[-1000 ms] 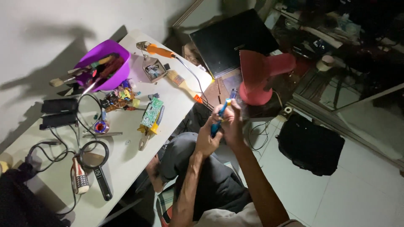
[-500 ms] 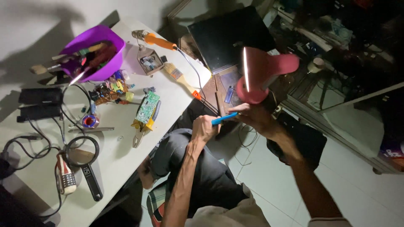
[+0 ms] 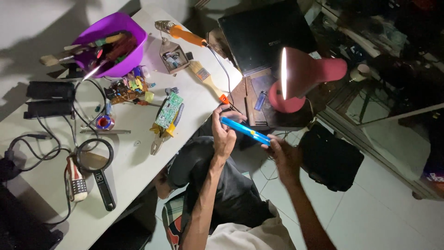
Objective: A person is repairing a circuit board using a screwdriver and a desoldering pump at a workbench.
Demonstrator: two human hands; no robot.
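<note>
My left hand point(image 3: 223, 132) and my right hand point(image 3: 283, 154) hold a slim blue tool point(image 3: 245, 130) between them, one at each end, over my lap beside the white desk point(image 3: 134, 166). The left hand grips its upper left end close to the desk edge. The right hand pinches the lower right end. A green circuit board point(image 3: 168, 109) lies on yellow-handled pliers point(image 3: 161, 132) just left of the left hand.
On the desk: a purple bowl of tools point(image 3: 108, 44), an orange soldering iron point(image 3: 182, 33), a small brush point(image 3: 206, 79), a magnifying glass point(image 3: 97, 163), cables, black boxes point(image 3: 48, 99). A lit pink lamp point(image 3: 303, 78) stands on a side table by a closed laptop point(image 3: 268, 32). A black bag point(image 3: 331, 159) sits on the floor.
The two hands have drawn apart and lowered, and the blue tool now lies stretched between them instead of standing upright in a joined grip. The camera has shifted.
</note>
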